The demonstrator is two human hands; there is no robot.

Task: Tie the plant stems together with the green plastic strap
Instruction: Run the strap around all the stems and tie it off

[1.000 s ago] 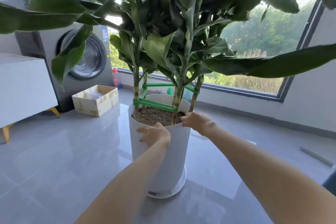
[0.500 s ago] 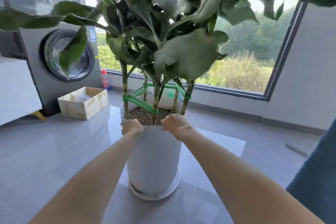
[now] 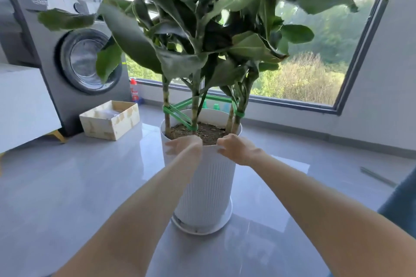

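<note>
The green strap is looped around the stems just above the soil, over the pot. The pot's near rim is gripped by the left hand and the right hand. A cardboard box is seen on the floor at the left.

My left hand has climbed from the wall of the ribbed white plastic pot to its rim, gripping there alongside my right hand.
</note>
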